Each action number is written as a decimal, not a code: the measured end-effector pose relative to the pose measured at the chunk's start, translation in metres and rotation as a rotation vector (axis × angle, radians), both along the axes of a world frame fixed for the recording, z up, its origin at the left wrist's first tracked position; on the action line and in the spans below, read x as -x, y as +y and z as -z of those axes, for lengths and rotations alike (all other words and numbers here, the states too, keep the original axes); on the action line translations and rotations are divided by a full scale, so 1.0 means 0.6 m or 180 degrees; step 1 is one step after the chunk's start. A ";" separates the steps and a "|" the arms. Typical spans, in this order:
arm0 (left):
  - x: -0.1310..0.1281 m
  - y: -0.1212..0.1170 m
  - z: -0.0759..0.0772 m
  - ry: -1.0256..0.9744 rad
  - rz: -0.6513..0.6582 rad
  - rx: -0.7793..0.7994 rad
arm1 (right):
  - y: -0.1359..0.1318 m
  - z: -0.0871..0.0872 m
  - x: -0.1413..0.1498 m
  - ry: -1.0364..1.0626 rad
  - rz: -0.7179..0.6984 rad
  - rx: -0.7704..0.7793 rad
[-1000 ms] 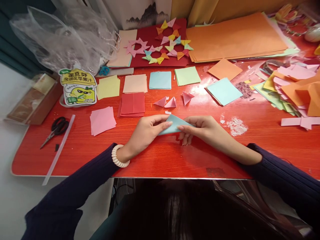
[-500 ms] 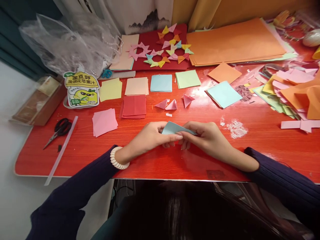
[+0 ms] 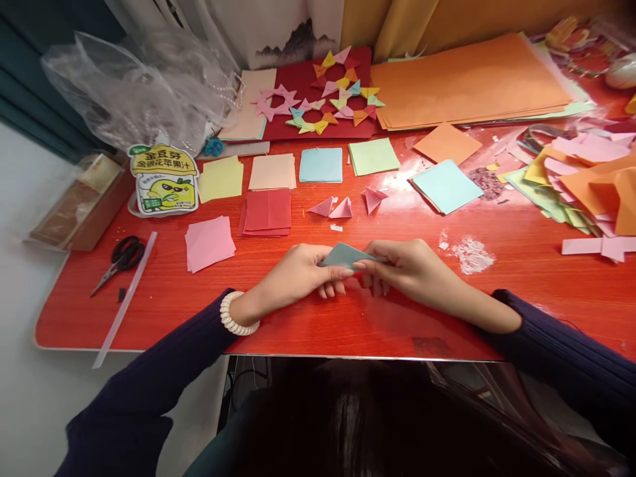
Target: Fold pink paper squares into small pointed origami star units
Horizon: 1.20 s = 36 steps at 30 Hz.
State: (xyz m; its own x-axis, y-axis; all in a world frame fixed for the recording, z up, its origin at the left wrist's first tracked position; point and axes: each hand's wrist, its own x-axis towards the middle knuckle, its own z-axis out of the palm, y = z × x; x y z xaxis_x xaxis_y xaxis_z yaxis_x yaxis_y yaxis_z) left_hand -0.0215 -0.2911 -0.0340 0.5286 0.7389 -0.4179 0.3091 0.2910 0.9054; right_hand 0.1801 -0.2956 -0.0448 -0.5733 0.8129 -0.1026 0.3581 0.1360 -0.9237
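Note:
Between my two hands is a folded piece of blue paper [image 3: 344,254], its pointed top facing away from me, held just above the red table [image 3: 308,324]. My left hand [image 3: 308,268] pinches its left end, thumb on the near side. At the right end my right hand [image 3: 402,265] grips it, with the thumb near the middle close to the left thumb. The curled fingers partly hide the lower edge. Just beyond the hands lie small folded pink paper pieces [image 3: 342,209] and a white scrap [image 3: 336,228].
Stacks of square paper stand behind: pink [image 3: 210,244], red [image 3: 268,212], yellow [image 3: 221,178], light blue [image 3: 446,187]. Scissors [image 3: 124,255] and a translucent strip [image 3: 126,298] lie left. Paper star rings [image 3: 355,103] rest at the back. Paper scraps [image 3: 591,172] are heaped right.
The blue paper's fold has shifted slightly, and its shape between my hands looks flatter and wider. My left fingers and thumb have moved slightly left; the right hand stays almost in place.

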 end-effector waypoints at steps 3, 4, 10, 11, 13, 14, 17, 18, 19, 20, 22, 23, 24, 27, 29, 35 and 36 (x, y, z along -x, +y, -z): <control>0.003 0.003 -0.003 0.0273 -0.0068 -0.0054 | 0.007 -0.001 -0.005 -0.0027 0.0047 0.0186; 0.005 0.003 -0.004 0.0391 -0.0115 -0.0112 | 0.009 -0.003 -0.007 -0.0042 0.0080 0.0256; 0.011 0.006 0.000 0.0538 -0.0216 -0.0491 | 0.020 -0.009 -0.014 -0.0084 0.0263 0.0506; 0.012 0.006 0.001 0.0566 -0.0244 -0.0553 | 0.021 -0.008 -0.014 -0.0094 0.0289 0.0504; 0.012 0.007 0.002 0.0654 -0.0351 -0.0706 | 0.022 -0.007 -0.016 -0.0131 0.0344 0.0479; 0.012 0.007 0.002 0.0700 -0.0417 -0.0777 | 0.023 -0.007 -0.017 -0.0150 0.0367 0.0453; 0.013 0.008 0.001 0.0799 -0.0551 -0.0876 | 0.024 -0.006 -0.020 -0.0185 0.0415 0.0369; 0.014 0.009 0.001 0.0815 -0.0565 -0.0884 | 0.025 -0.006 -0.021 -0.0180 0.0424 0.0357; 0.014 0.009 0.001 0.0821 -0.0571 -0.0897 | 0.025 -0.007 -0.022 -0.0162 0.0423 0.0358; 0.014 0.008 0.001 0.0822 -0.0577 -0.0918 | 0.025 -0.008 -0.022 -0.0129 0.0417 0.0374; 0.015 0.008 0.002 0.0801 -0.0625 -0.0984 | 0.026 -0.009 -0.021 -0.0048 0.0418 0.0457; 0.015 0.007 0.003 0.0770 -0.0663 -0.1006 | 0.026 -0.010 -0.020 -0.0016 0.0424 0.0507; 0.015 0.007 0.005 0.0720 -0.0701 -0.1009 | 0.026 -0.011 -0.019 0.0006 0.0433 0.0546; 0.016 0.007 0.010 0.0510 -0.0811 -0.0948 | 0.026 -0.012 -0.017 0.0039 0.0471 0.0592; 0.016 0.008 0.013 0.0341 -0.0912 -0.0918 | 0.027 -0.011 -0.017 0.0080 0.0508 0.0631; 0.013 0.015 0.016 -0.0169 -0.1339 -0.0982 | 0.028 -0.006 -0.020 0.0158 0.0571 0.0615; 0.012 0.015 0.015 -0.0209 -0.1314 -0.1005 | 0.027 -0.007 -0.019 0.0131 0.0571 0.0587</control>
State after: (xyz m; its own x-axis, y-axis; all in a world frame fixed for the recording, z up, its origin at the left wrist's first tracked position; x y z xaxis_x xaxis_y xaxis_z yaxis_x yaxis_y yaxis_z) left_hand -0.0286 -0.2820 -0.0431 0.1843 0.9759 -0.1170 0.1659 0.0864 0.9824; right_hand 0.1917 -0.2796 -0.0409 -0.4283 0.8717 -0.2382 0.3230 -0.0986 -0.9413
